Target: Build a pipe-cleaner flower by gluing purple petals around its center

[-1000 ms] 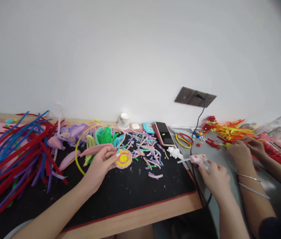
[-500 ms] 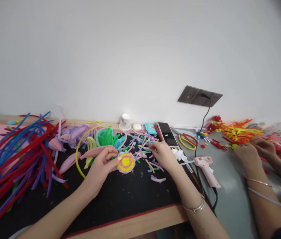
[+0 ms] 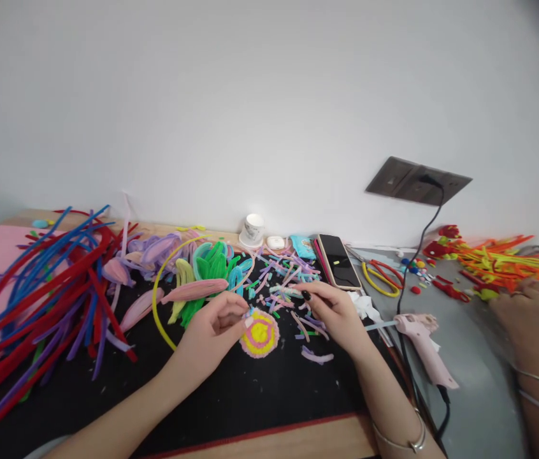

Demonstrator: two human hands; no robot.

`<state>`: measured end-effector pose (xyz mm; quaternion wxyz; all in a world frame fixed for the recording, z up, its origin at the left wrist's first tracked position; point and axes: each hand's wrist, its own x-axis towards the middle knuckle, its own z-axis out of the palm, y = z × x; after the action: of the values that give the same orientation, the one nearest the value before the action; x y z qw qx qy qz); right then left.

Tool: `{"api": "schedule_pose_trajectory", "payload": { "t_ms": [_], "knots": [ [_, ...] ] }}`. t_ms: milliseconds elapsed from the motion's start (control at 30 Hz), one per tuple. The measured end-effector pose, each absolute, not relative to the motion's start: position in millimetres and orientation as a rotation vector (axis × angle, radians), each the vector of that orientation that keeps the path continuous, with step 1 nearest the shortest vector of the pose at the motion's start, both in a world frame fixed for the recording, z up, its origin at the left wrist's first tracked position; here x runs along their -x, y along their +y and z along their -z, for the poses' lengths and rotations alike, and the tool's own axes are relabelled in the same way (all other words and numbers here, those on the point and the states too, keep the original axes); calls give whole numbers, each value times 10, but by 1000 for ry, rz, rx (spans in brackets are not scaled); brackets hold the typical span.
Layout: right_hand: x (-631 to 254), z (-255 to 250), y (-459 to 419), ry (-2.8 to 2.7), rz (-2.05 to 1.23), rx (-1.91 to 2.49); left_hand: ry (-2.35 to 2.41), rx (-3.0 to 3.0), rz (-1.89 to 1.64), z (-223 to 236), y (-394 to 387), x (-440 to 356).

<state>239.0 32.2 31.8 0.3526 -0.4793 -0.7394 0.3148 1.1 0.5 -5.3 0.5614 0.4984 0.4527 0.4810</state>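
Observation:
My left hand [image 3: 216,331] pinches the edge of a round pipe-cleaner disc [image 3: 260,333], coiled in yellow and pink. My right hand [image 3: 336,315] has its fingers closed on one end of a short pale pipe-cleaner piece [image 3: 285,291], held over a scatter of cut pipe-cleaner bits [image 3: 305,271]. Just behind my left hand lie pink pipe-cleaner petals [image 3: 196,290] and green leaves [image 3: 209,262]. To the right of my right wrist a pink glue gun [image 3: 425,350] rests on the grey table, a pale glue stick poking from its back.
Long red and blue pipe cleaners [image 3: 59,287] pile up at left. A paper cup [image 3: 253,228], a phone [image 3: 339,261], scissors [image 3: 381,277] and crumpled tissue [image 3: 365,307] stand along the back. A cord [image 3: 417,261] runs to the wall socket. A co-worker's hands [image 3: 532,319] work at right.
My right hand has let go of the glue gun, moved left to the cut bits and taken a short pale piece. The left hand still holds the disc. The view has shifted left.

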Motion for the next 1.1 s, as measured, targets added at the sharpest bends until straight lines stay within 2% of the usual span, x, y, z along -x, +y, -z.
{"api": "schedule_pose_trajectory", "payload": {
  "t_ms": [367, 1100],
  "knots": [
    [-2251, -280, 244, -1950, -864, 1057, 1031, -1207, -1100, 87, -20, -5],
    [-2234, -223, 213, -2012, -879, 1130, 1126, -1398, -1057, 21, -41, -2]
  ]
}}
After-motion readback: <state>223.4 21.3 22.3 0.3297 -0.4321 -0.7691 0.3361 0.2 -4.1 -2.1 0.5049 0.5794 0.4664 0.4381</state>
